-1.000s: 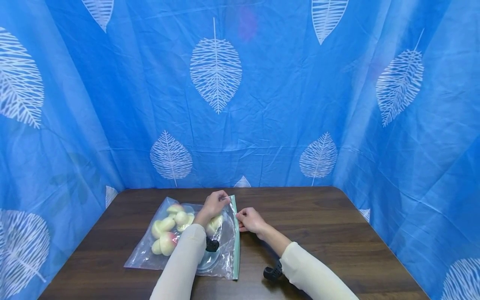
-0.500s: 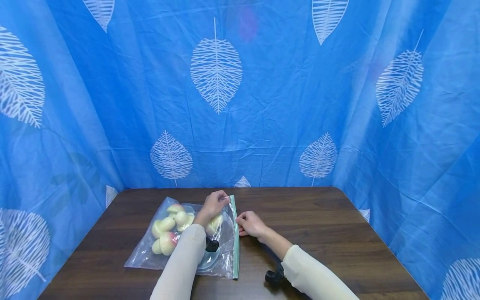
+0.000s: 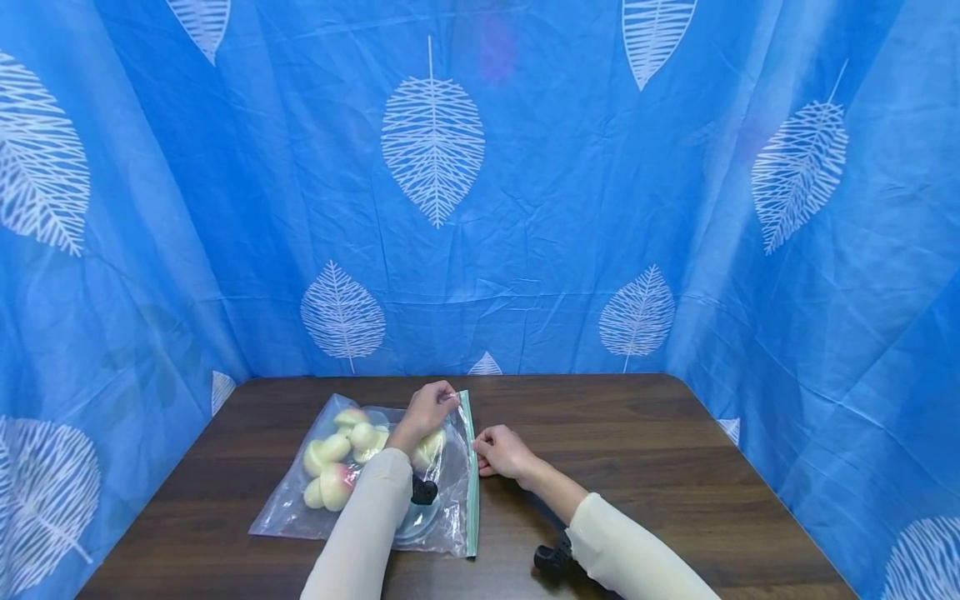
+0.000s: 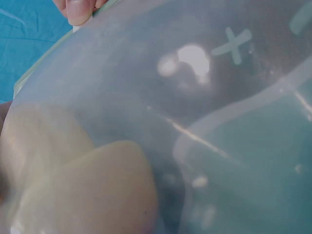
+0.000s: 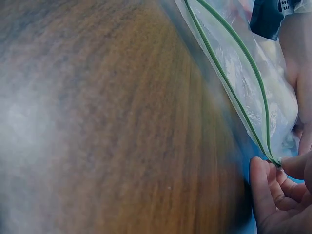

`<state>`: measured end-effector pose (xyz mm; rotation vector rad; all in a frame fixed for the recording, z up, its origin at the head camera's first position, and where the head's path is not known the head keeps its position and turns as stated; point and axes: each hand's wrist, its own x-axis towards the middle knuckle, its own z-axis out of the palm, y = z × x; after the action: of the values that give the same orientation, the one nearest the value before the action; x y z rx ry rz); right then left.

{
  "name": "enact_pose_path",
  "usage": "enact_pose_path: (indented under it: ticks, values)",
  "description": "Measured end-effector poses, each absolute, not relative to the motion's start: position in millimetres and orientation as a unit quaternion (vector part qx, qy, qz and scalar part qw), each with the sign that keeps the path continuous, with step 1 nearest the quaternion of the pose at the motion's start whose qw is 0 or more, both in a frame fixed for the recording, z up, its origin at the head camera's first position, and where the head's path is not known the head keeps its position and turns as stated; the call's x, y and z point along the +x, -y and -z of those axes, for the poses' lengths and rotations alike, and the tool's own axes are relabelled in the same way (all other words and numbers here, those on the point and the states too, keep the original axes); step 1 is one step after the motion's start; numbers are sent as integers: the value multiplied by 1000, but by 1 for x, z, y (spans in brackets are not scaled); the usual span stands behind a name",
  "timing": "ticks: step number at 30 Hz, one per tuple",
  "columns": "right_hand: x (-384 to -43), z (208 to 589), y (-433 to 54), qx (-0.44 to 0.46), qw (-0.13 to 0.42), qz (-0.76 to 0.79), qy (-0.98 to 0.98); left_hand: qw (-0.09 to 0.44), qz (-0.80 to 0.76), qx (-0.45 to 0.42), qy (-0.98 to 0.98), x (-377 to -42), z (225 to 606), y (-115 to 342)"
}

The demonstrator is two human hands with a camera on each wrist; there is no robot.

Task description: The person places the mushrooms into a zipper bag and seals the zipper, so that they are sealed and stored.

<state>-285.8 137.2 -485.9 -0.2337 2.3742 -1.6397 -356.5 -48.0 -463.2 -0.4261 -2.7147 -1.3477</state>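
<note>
A clear zip bag (image 3: 453, 529) with a green seal strip (image 3: 472, 500) lies flat on the table, its mouth facing right. Inside are several rounded pale-yellow pieces (image 3: 327, 487) with pink patches, peach-like in colour. My left hand (image 3: 431, 408) holds the far end of the bag's mouth, fingers curled at the seal. Along that same strip, nearer to me, my right hand (image 3: 506, 452) pinches the edge between thumb and fingers. In the right wrist view two green seal lines (image 5: 265, 105) meet at the right hand's fingertips (image 5: 291, 166) and spread apart beyond them.
A dark wood table (image 3: 637, 450) carries the bag on its left half. Blue curtains (image 3: 525, 208) with white leaf prints surround the back and sides. Black wrist cameras (image 3: 552, 557) sit at both sleeves.
My right hand has slid a little toward me along the seal strip. The left hand and the bag look still.
</note>
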Motion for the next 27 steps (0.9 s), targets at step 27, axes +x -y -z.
enact_pose_path:
  ticks: [27]
  values:
    - [-265,485,-142,-109,134,550,-817,69,420,-160,890,-356,467,49]
